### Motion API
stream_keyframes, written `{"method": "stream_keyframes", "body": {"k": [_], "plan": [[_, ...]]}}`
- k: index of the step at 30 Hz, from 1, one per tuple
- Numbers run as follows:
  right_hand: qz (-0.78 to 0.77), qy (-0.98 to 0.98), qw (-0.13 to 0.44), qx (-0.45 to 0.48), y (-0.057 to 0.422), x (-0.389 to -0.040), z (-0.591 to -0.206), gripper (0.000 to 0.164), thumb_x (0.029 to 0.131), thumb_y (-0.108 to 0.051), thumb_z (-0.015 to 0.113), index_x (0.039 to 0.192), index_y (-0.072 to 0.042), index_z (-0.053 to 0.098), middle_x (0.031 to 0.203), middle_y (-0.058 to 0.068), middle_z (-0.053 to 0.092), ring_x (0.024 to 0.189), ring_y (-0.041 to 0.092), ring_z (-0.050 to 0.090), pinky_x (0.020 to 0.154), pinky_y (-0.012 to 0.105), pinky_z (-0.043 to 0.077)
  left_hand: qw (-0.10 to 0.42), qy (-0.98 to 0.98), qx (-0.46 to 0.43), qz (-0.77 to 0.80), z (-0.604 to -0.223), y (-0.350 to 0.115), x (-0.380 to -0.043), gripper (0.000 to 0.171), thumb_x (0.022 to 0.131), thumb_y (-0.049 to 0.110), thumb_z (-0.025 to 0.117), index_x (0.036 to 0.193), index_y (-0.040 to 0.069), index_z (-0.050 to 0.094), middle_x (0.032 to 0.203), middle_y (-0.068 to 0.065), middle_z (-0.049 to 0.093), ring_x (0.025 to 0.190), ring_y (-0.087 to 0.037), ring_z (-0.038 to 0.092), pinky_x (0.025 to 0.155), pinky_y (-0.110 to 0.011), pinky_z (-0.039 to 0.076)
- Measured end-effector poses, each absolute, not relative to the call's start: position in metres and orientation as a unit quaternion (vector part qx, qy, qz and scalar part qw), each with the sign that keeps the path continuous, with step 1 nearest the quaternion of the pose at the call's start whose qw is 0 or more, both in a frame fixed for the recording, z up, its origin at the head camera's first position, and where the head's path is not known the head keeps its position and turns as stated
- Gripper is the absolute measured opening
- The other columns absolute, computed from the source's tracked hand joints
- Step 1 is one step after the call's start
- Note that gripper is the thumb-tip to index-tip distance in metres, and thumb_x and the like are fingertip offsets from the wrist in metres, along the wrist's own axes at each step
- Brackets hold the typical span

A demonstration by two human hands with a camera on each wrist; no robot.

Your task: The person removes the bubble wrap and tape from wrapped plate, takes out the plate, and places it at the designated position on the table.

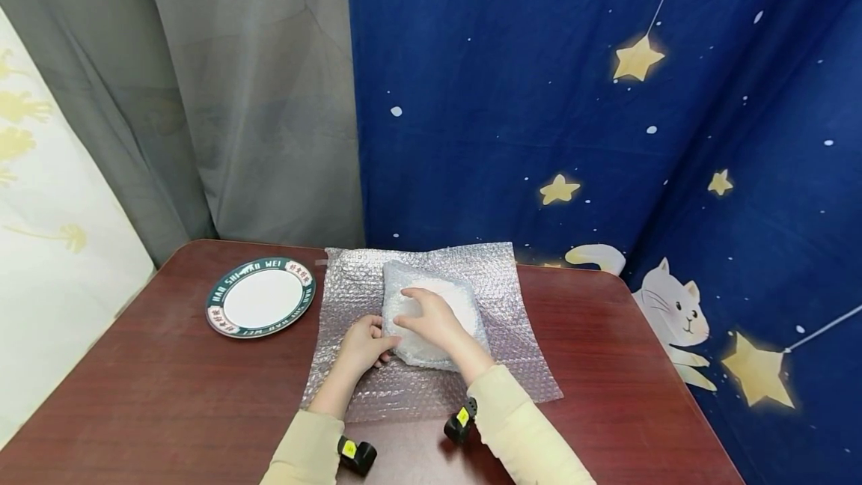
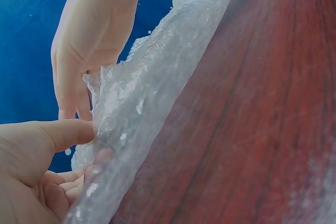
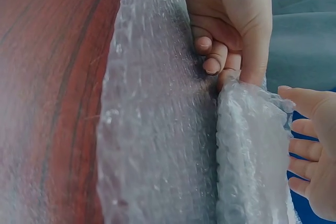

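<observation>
While left grip [image 1: 364,344] pinches squarish bundle [image 1: 466,304], bumpy bubble wrap [image 1: 508,305] beneath

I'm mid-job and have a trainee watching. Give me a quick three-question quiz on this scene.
1. True or false: the green-rimmed plate lies to the left of the bubble-wrap sheet.
2. Which hand pinches an edge of the wrapped bundle?
3. Where is the right hand? (a) on the plate, (b) at the bundle, (c) on the bare table

Key: 1. True. 2. The left hand. 3. b.
</observation>
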State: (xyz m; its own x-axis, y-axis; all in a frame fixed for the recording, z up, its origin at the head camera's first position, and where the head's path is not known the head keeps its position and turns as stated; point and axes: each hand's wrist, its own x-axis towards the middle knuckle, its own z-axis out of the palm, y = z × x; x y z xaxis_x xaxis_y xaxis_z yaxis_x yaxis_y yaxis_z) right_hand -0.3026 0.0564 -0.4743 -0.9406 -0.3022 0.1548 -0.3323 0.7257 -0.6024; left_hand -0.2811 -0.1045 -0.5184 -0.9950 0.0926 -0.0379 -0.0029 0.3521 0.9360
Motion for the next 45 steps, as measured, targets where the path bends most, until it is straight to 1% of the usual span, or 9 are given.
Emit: {"method": "stream_keyframes", "body": {"k": [10,18,26,32,39,45], "plan": [[0.310,-0.936,0.004,0.167,0.052,-0.304,-0.479,0.058,0.085,-0.027,0.073,0.134,-0.004,0.053,0.134,0.012,0.054,0.125,0.029,0.048,0.103,0.041,0.038,0.042,0.827,0.029,0.561,-0.520,-0.104,-0.281,0.050,0.081,0.009,0.074,0.119,-0.012,0.050,0.067,-0.006,0.059,0.045,-0.013,0.056,0.040,-0.027,0.048],[0.300,-0.939,0.012,0.165,0.050,-0.307,-0.484,0.055,0.084,-0.025,0.074,0.132,-0.004,0.056,0.130,0.012,0.057,0.121,0.031,0.050,0.101,0.045,0.039,0.042,0.824,0.028,0.565,-0.517,-0.105,-0.279,0.046,0.082,0.007,0.072,0.119,-0.012,0.051,0.067,-0.006,0.060,0.045,-0.013,0.056,0.040,-0.027,0.047],[0.312,-0.938,0.037,0.143,0.047,-0.311,-0.489,0.045,0.083,-0.023,0.075,0.122,-0.005,0.062,0.110,0.009,0.065,0.107,0.029,0.056,0.096,0.050,0.037,0.041,0.823,0.026,0.565,-0.517,-0.105,-0.279,0.046,0.082,0.007,0.072,0.118,-0.012,0.051,0.068,-0.006,0.060,0.045,-0.014,0.056,0.040,-0.027,0.047],[0.306,-0.943,0.045,0.122,0.044,-0.314,-0.492,0.037,0.079,-0.020,0.078,0.113,-0.010,0.067,0.098,0.004,0.063,0.099,0.026,0.055,0.088,0.048,0.038,0.039,0.824,0.028,0.565,-0.518,-0.105,-0.279,0.047,0.082,0.008,0.073,0.119,-0.012,0.051,0.069,-0.006,0.060,0.045,-0.013,0.056,0.040,-0.027,0.047],[0.300,-0.946,0.049,0.113,0.043,-0.315,-0.497,0.031,0.076,-0.017,0.080,0.105,-0.014,0.069,0.094,0.002,0.061,0.095,0.024,0.052,0.083,0.044,0.037,0.035,0.825,0.031,0.563,-0.520,-0.105,-0.280,0.046,0.082,0.007,0.073,0.118,-0.012,0.051,0.068,-0.005,0.060,0.045,-0.013,0.056,0.039,-0.027,0.046],[0.303,-0.944,0.047,0.117,0.042,-0.314,-0.498,0.025,0.075,-0.017,0.080,0.098,-0.016,0.069,0.092,0.001,0.060,0.094,0.023,0.051,0.081,0.044,0.036,0.037,0.824,0.031,0.564,-0.520,-0.105,-0.280,0.047,0.082,0.007,0.073,0.118,-0.012,0.051,0.069,-0.006,0.060,0.046,-0.015,0.057,0.040,-0.027,0.047]]}}
